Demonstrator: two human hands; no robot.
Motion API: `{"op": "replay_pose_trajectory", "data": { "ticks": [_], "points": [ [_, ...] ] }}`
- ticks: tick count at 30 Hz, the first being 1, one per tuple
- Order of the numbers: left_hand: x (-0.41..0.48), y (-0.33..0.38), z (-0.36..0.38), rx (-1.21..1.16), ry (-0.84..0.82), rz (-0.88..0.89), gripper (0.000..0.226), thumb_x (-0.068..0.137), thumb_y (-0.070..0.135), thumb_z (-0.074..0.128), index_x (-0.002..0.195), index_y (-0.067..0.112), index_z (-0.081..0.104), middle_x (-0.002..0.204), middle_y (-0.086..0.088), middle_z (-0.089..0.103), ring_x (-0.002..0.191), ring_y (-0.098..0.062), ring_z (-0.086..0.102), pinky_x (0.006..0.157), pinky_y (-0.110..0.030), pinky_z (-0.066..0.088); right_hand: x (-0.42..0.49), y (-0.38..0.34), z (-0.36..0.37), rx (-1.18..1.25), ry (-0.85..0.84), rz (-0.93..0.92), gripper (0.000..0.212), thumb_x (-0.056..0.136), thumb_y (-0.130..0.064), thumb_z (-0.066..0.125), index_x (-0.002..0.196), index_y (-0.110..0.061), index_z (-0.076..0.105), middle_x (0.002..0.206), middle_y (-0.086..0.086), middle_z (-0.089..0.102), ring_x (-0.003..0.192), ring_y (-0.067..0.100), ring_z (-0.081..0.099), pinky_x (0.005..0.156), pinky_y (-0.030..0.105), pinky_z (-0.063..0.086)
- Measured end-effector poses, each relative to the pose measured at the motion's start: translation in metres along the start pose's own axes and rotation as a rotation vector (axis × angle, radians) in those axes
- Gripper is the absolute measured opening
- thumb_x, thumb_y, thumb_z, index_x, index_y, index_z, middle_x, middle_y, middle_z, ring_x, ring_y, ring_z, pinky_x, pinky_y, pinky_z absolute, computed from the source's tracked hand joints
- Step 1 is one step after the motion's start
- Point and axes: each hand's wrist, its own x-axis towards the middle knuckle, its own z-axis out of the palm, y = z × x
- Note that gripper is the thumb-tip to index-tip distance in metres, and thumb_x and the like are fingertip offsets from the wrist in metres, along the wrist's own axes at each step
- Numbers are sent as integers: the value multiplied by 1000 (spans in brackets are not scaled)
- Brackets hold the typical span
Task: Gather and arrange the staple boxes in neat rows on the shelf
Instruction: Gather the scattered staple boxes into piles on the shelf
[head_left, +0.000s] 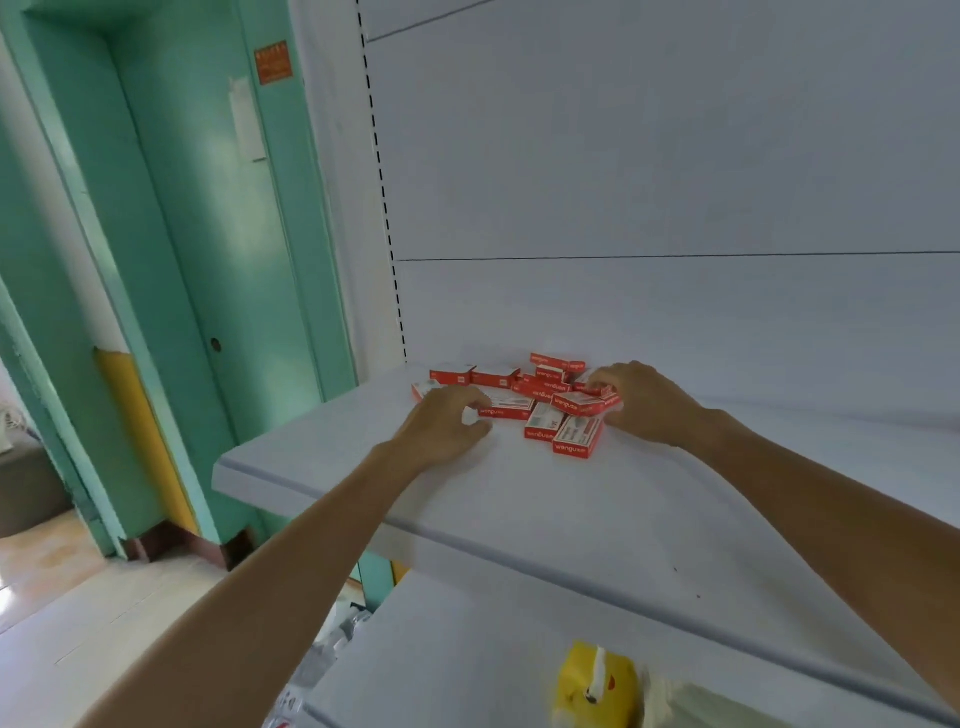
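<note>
The left hand (441, 422) reaches in with a straight forearm, palm down, at 8 o'clock from the heap. Its fingers are curled and the thumb tip is on the board. The index finger meets the end of one box, but I cannot tell whether it grips. The right hand (641, 402) comes from 3 o'clock with its knuckles raised. Its curled fingers and thumb clasp the heap's right edge.

The small red-and-white cardboard staple boxes (540, 388) are flat oblongs with printed lids. They lie jumbled and overlapping near the back of the smooth white shelf board (519, 499), which has a rounded front lip. At 6 o'clock, on the lower shelf, stands a blurred yellow carton (597, 686). At 9 o'clock is a teal painted door (208, 208).
</note>
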Motion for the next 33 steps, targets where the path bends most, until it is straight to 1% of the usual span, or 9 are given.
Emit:
{"op": "replay_pose_trajectory", "data": {
  "ticks": [3, 7, 10, 14, 18, 22, 24, 28, 33],
  "points": [
    [26, -2, 10, 2, 1, 27, 32, 87, 19, 60, 119, 15, 59, 129, -3, 56, 119, -18, 49, 95, -23, 34, 18, 10, 3, 8, -64, -44, 26, 87, -26, 62, 106, -11, 68, 104, 7, 69, 84, 16, 61, 78, 28, 50],
    [51, -7, 22, 9, -48, 36, 40, 85, 20, 63, 124, 15, 55, 131, -3, 54, 122, -20, 49, 102, -30, 37, 32, 13, 2, 27, -161, -42, 39, 83, -29, 67, 119, -17, 61, 122, 3, 61, 107, 17, 57, 88, 23, 42],
    [61, -11, 26, -15, -122, 52, 40, 86, 19, 60, 125, 16, 53, 123, 6, 55, 117, -13, 49, 97, -26, 38, 39, 13, 2, 39, -229, -27, 44, 84, -26, 66, 127, -19, 56, 131, 0, 56, 118, 16, 52, 93, 21, 36],
    [67, -15, 30, -20, -148, 49, 41, 88, 26, 59, 127, 16, 52, 130, -2, 54, 117, -18, 50, 91, -23, 35, 47, 16, 1, 8, -281, 10, 47, 85, -28, 64, 130, -22, 53, 135, -1, 53, 123, 16, 47, 100, 25, 35],
    [68, -21, 26, 23, -145, 30, 42, 83, 40, 62, 116, 14, 61, 115, 1, 61, 103, -19, 56, 87, -31, 44, 50, 12, 1, -19, -325, 20, 42, 86, -30, 63, 127, -22, 56, 133, 0, 53, 120, 17, 49, 94, 22, 36],
    [62, -31, 14, 39, -143, 51, 35, 80, 45, 64, 101, 18, 67, 98, -1, 66, 90, -17, 58, 78, -33, 47, 49, 6, 4, -61, -286, 63, 31, 85, -34, 64, 110, -17, 62, 123, 3, 59, 102, 15, 56, 84, 25, 47],
    [56, -34, 5, 10, -115, 65, 33, 79, 44, 66, 102, 20, 68, 98, 2, 67, 91, -16, 59, 74, -29, 45, 45, 2, 2, -82, -253, 115, 35, 84, -36, 65, 111, -14, 58, 120, 2, 58, 95, 14, 52, 78, 27, 45],
    [48, -34, -13, -29, -66, 130, 41, 80, 40, 67, 116, 22, 63, 109, 0, 64, 87, -12, 53, 77, -26, 43, 34, -6, -5, -53, -167, 243, 40, 84, -30, 66, 116, -12, 50, 121, 5, 57, 98, 20, 57, 82, 32, 49],
    [39, -16, -13, -71, -87, 219, 41, 78, 43, 68, 113, 21, 64, 109, 1, 64, 88, -12, 54, 77, -27, 44, 7, -16, -20, -124, -113, 328, 43, 84, -33, 66, 119, -14, 50, 121, 6, 58, 96, 20, 56, 80, 31, 46]
  ]
}}
